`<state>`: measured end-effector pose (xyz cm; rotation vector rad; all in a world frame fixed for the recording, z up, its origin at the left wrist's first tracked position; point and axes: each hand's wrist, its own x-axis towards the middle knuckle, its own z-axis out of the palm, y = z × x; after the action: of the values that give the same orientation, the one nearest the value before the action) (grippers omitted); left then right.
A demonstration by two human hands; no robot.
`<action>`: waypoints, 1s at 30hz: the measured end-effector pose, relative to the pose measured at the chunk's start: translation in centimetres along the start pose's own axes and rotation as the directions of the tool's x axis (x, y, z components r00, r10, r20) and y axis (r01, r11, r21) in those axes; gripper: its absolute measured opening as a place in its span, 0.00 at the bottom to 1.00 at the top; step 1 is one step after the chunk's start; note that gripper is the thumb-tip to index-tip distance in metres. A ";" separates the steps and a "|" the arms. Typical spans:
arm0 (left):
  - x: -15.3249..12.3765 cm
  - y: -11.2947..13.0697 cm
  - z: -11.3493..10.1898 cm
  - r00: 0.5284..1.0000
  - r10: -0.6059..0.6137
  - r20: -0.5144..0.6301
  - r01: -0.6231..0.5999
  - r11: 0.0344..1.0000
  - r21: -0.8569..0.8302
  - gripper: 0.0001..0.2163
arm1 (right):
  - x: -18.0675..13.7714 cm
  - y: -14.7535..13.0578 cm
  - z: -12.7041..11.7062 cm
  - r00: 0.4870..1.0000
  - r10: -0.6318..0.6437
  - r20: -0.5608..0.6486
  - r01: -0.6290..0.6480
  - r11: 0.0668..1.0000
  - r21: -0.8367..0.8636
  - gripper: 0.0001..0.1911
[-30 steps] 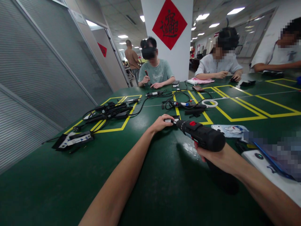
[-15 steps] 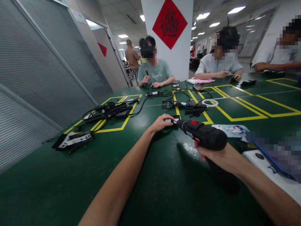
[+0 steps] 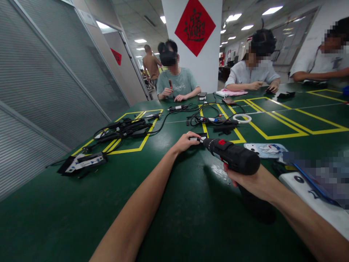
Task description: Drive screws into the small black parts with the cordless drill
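My right hand [image 3: 252,182] grips a black cordless screwdriver [image 3: 233,156] with a red switch, its nose pointing left and away from me. The tip meets a small black-and-white part [image 3: 196,138] that lies on the green table [image 3: 174,203]. My left hand [image 3: 185,142] is stretched out and pinches that part at its near end, holding it against the table. The screwdriver's handle and battery are mostly hidden under my right hand.
A tangle of black cables and adapters [image 3: 122,129] lies at the left, more cables and a white ring [image 3: 241,118] beyond my hands. Two phones [image 3: 265,150] lie at the right. Three people sit across the table, one of them [image 3: 177,82] straight ahead.
The view has shifted slightly; my hands, the screwdriver and the small part keep the same hold and place.
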<state>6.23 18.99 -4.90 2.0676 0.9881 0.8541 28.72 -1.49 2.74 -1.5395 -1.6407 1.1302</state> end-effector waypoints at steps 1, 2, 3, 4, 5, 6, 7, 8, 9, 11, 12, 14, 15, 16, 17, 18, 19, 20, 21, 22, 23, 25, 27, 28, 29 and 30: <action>0.0 0.0 0.0 1.000 -0.001 0.002 0.001 1.000 -0.001 0.13 | 0.0 0.0 0.0 1.000 -0.002 0.001 0.002 1.000 0.000 0.09; 0.0 0.1 0.0 1.000 -0.001 0.003 0.001 1.000 -0.002 0.13 | 0.1 0.1 0.0 1.000 -0.005 0.005 0.005 1.000 0.000 0.09; 0.0 0.1 0.0 1.000 -0.001 0.004 0.001 1.000 -0.003 0.13 | 0.1 0.1 0.0 1.000 -0.007 0.008 0.007 1.000 -0.001 0.09; -0.1 0.1 0.0 1.000 -0.001 0.004 0.001 1.000 -0.004 0.13 | 0.2 0.2 -0.1 1.000 -0.008 0.011 0.009 1.000 -0.001 0.09; -0.1 0.2 0.0 1.000 0.000 0.002 0.000 1.000 -0.004 0.13 | 0.2 0.3 -0.1 1.000 -0.011 0.012 0.011 1.000 -0.001 0.09; 0.0 0.1 0.0 1.000 0.000 0.000 0.000 1.000 -0.004 0.13 | 0.2 0.3 0.0 1.000 -0.014 0.014 0.014 1.000 0.000 0.09; 0.0 0.1 0.0 1.000 0.000 -0.003 0.000 1.000 -0.003 0.13 | 0.2 0.4 0.0 1.000 -0.015 0.015 0.015 1.000 0.003 0.09; 0.0 0.1 0.0 1.000 -0.001 -0.005 0.001 1.000 -0.002 0.13 | 0.2 0.4 0.0 1.000 -0.016 0.016 0.016 1.000 0.005 0.09; 0.0 0.1 0.0 1.000 -0.002 -0.007 0.002 1.000 -0.001 0.13 | 0.2 0.4 0.0 1.000 -0.016 0.016 0.016 1.000 0.007 0.09; 0.0 0.1 0.1 1.000 -0.007 -0.009 0.007 1.000 0.002 0.13 | 0.2 0.3 0.0 1.000 -0.015 0.015 0.015 1.000 0.004 0.09; 0.0 0.1 0.1 1.000 -0.009 -0.009 0.009 1.000 0.004 0.13 | 0.1 0.3 0.0 1.000 -0.015 0.011 0.015 1.000 0.000 0.09; 0.0 0.1 0.1 1.000 -0.012 -0.010 0.012 1.000 0.006 0.13 | 0.1 0.2 0.0 1.000 -0.019 0.006 0.019 1.000 -0.009 0.08; 0.0 0.1 0.1 1.000 -0.012 -0.011 0.012 1.000 0.006 0.13 | 0.1 0.2 0.0 1.000 -0.021 0.004 0.021 1.000 -0.014 0.08; 0.1 0.0 0.1 1.000 -0.012 -0.012 0.012 1.000 0.006 0.13 | 0.1 0.2 0.0 1.000 -0.024 0.004 0.025 1.000 -0.017 0.07; 0.1 0.0 0.1 1.000 -0.011 -0.013 0.011 1.000 0.005 0.13 | 0.1 0.2 0.0 1.000 -0.027 0.004 0.027 0.999 -0.020 0.08; 0.1 -0.1 0.1 1.000 -0.009 -0.013 0.009 1.000 0.003 0.13 | 0.1 0.3 0.1 1.000 -0.027 0.005 0.027 0.999 -0.021 0.08; 0.1 -0.2 0.1 1.000 -0.006 -0.013 0.006 1.000 0.001 0.13 | 0.1 0.3 0.1 1.000 -0.026 0.002 0.026 0.999 -0.022 0.08; 0.1 -0.2 0.1 1.000 -0.003 -0.012 0.003 1.000 -0.001 0.13 | 0.1 0.4 0.1 1.000 -0.025 -0.003 0.025 0.999 -0.022 0.09; 0.1 -0.3 0.1 1.000 0.000 -0.011 0.000 1.000 -0.003 0.13 | 0.2 0.4 0.1 1.000 -0.024 -0.005 0.024 0.999 -0.021 0.08; 0.1 -0.3 0.1 1.000 0.003 -0.011 -0.003 1.000 -0.004 0.13 | 0.2 0.5 0.1 1.000 -0.025 -0.005 0.025 1.000 -0.019 0.08; 0.1 -0.3 0.1 1.000 0.005 -0.010 -0.005 1.000 -0.006 0.13 | 0.2 0.5 0.1 1.000 -0.027 -0.004 0.027 0.999 -0.018 0.08; 0.1 -0.3 0.1 1.000 0.006 -0.010 -0.006 1.000 -0.008 0.12 | 0.2 0.5 0.1 0.999 -0.032 0.002 0.032 0.999 -0.016 0.07; 0.1 -0.2 0.1 1.000 0.007 -0.010 -0.007 1.000 -0.010 0.12 | 0.2 0.5 0.1 0.999 -0.038 0.006 0.038 0.999 -0.018 0.07; 0.1 -0.2 0.1 1.000 0.008 -0.009 -0.008 1.000 -0.011 0.12 | 0.2 0.5 0.1 0.999 -0.041 0.004 0.041 0.999 -0.022 0.07; 0.1 -0.1 0.1 1.000 0.009 -0.007 -0.009 1.000 -0.012 0.12 | 0.2 0.5 0.1 0.999 -0.044 0.004 0.044 0.999 -0.025 0.07; 0.1 -0.1 0.1 1.000 0.009 -0.006 -0.010 1.000 -0.013 0.12 | 0.2 0.4 0.1 0.999 -0.045 0.002 0.045 0.999 -0.026 0.06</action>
<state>6.28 19.08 -4.99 2.0614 0.9741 0.8697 28.80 -1.33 2.32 -1.5106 -1.6895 1.0904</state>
